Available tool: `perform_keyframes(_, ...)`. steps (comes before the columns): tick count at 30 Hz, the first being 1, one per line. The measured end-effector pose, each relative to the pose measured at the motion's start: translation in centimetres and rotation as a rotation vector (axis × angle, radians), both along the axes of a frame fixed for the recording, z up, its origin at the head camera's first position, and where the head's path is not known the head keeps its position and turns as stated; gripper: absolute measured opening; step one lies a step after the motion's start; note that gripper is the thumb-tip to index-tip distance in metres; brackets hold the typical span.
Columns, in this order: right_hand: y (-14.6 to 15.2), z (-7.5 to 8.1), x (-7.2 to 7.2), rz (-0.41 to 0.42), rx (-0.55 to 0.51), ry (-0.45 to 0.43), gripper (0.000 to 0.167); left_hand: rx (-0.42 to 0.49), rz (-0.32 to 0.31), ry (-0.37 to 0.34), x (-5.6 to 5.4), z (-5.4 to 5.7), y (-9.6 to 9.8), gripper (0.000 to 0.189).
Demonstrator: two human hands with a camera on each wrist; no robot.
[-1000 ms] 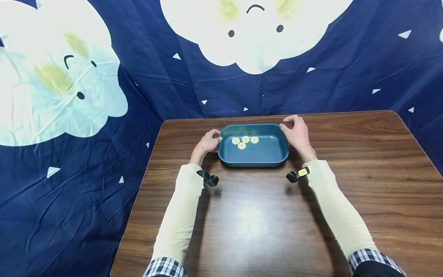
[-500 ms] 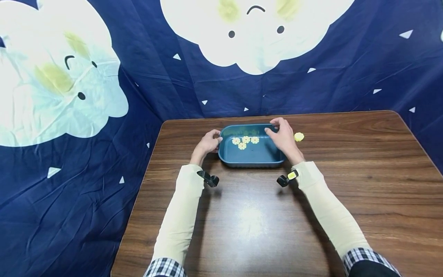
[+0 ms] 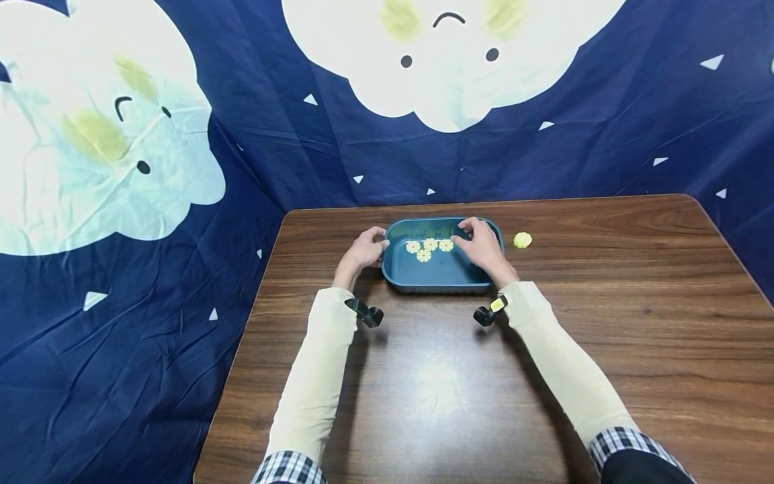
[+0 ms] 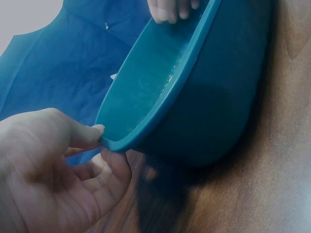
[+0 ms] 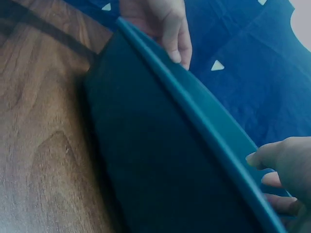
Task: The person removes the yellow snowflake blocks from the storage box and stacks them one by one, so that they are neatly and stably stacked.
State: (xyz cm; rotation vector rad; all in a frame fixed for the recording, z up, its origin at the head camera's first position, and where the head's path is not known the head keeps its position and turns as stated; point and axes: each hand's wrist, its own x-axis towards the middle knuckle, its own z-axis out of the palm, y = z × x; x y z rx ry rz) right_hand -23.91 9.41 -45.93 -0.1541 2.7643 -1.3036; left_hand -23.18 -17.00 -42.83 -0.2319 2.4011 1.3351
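Observation:
A dark teal rectangular basin [image 3: 423, 274] stands near the table's back edge. Several pale yellow flower-shaped pieces [image 3: 424, 255] lie on its floor. My left hand [image 3: 364, 249] holds the basin's left end; the left wrist view shows the thumb on top of the rim [image 4: 146, 127] and the fingers curled under it. My right hand [image 3: 482, 247] is over the right half of the basin, thumb and fingers bent and apart, with nothing visible between them. Its thumb tip overlaps the rightmost flower piece [image 3: 446, 245] in the head view.
One yellow scalloped flower-shaped piece [image 3: 523, 240] lies on the table just right of the basin. The brown wood-grain table [image 3: 617, 289] extends to the right and front. A blue cloth with white clouds [image 3: 254, 134] hangs behind and at the left.
My right hand has moved left from the basin's right rim to over its inside. The yellow piece on the table has come into view. My left hand stays on the rim.

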Motion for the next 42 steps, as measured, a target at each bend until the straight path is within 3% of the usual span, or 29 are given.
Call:
perform_keyframes(7, -0.3, -0.5, -0.4, 0.044, 0.066, -0.058, 0.039, 0.006, 0.000, 0.002, 0.0, 0.0, 0.0, 0.033)
perform_keyframes(13, -0.7, -0.9, -0.6, 0.117, 0.231, -0.099, 0.042, 0.002, -0.001, -0.005, 0.1, 0.1, 0.0, 0.032)
perform_keyframes(23, -1.3, -0.9, -0.6, 0.224, 0.437, -0.047, 0.043, 0.007, 0.005, 0.002, 0.1, 0.2, 0.0, 0.030)
perform_keyframes(32, -1.3, -0.7, -0.5, 0.200, 0.444, -0.044, 0.029, -0.005, -0.003, 0.000, 0.0, 0.1, -0.1, 0.031)
perform_keyframes(42, -1.2, -0.7, -0.2, 0.178, 0.406, -0.053, 0.026, -0.007, -0.009, 0.002, 0.2, 0.0, -0.1, 0.031)
